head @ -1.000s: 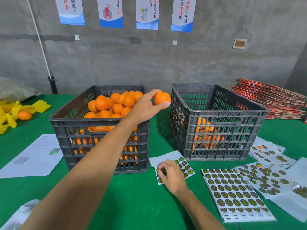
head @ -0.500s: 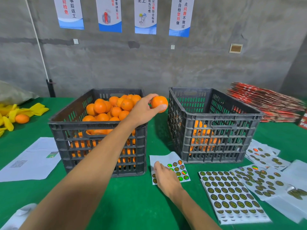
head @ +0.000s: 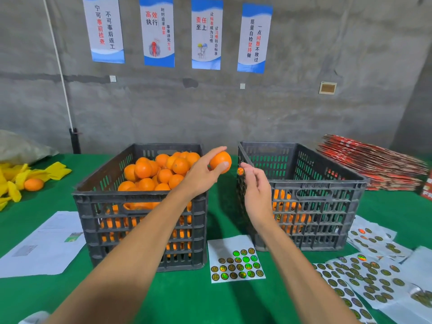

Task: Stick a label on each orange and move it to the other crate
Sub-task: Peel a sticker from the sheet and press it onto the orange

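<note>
Head view. We hold an orange [head: 220, 162] in our left hand [head: 203, 174], fingers and thumb curled round it, raised above the gap between the two crates. Our right hand [head: 256, 186] is lifted just to the right of that fruit; a round holographic label [head: 240, 171] sits at its fingertips, near the orange but not touching it. The right fingers are loosely bent, and the label appears stuck to or pinched at a fingertip; we cannot tell which.

Beneath and left of the left hand stands the full crate [head: 140, 206], dark grey, piled with oranges up to its rim. Directly behind and right of the right hand stands the second crate [head: 315, 190]; oranges show only low down through its slotted wall.

Below both hands, on the green counter [head: 187, 300], lies a label sheet [head: 236, 260], its upper rows peeled bare and stickers left in the lower part. More label sheets [head: 364, 277] are spread overlapping to the right of our right forearm. Left of our left forearm lies a printed paper [head: 44, 244].

Far left of the left hand: one loose orange [head: 34, 184] beside yellow wrappers [head: 14, 181]. Far right, beyond the second crate: a stack of red flattened cartons [head: 374, 162]. Four posters [head: 180, 33] hang on the concrete wall.
</note>
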### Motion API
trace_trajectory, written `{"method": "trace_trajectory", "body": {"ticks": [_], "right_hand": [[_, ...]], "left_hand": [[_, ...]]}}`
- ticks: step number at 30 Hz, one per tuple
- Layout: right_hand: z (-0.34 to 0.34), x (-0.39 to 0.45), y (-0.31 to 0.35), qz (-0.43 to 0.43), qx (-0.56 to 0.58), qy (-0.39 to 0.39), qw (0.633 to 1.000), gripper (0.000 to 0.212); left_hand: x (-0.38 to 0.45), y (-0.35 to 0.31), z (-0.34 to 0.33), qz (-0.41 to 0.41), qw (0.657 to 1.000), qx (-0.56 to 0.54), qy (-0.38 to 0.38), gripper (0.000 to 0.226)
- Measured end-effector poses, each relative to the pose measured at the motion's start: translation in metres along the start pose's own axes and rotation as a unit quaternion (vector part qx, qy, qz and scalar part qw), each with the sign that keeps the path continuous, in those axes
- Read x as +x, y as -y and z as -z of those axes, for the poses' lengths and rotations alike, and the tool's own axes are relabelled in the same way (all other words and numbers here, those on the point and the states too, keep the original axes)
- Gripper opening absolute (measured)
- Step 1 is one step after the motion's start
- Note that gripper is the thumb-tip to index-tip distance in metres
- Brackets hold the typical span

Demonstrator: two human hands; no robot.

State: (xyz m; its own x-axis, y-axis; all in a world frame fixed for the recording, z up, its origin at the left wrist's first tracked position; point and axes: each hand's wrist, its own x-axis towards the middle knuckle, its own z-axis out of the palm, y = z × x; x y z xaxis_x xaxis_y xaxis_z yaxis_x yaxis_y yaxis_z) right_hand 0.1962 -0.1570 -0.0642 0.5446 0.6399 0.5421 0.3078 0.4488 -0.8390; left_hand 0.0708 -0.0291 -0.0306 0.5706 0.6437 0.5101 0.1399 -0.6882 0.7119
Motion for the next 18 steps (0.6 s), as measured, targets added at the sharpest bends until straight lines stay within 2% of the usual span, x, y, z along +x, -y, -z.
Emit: {"method": "trace_trajectory", "body": {"ticks": [4, 9, 14, 18], "right_hand": [[-0.006, 0.022, 0.026, 0.015, -0.011, 0.035, 0.999, 0.024], [-0.021, 0.03, 0.034, 0.014, -0.072, 0.081, 0.994, 0.026], [-0.027, 0.029, 0.024, 0.044, -0.111, 0.069, 0.99, 0.024], [-0.026, 0.028, 0.019, 0.059, -0.127, 0.052, 0.989, 0.027]], "left_hand": [[0.008, 0.005, 0.0, 0.049, 0.998, -0.038, -0.013, 0.046], [0.012, 0.0, 0.002, 0.072, 0.991, -0.107, -0.02, 0.04], [0.006, -0.004, 0.005, 0.062, 0.99, -0.114, -0.052, 0.045], [0.003, -0.004, 0.006, 0.056, 0.991, -0.113, -0.046, 0.05]]}}
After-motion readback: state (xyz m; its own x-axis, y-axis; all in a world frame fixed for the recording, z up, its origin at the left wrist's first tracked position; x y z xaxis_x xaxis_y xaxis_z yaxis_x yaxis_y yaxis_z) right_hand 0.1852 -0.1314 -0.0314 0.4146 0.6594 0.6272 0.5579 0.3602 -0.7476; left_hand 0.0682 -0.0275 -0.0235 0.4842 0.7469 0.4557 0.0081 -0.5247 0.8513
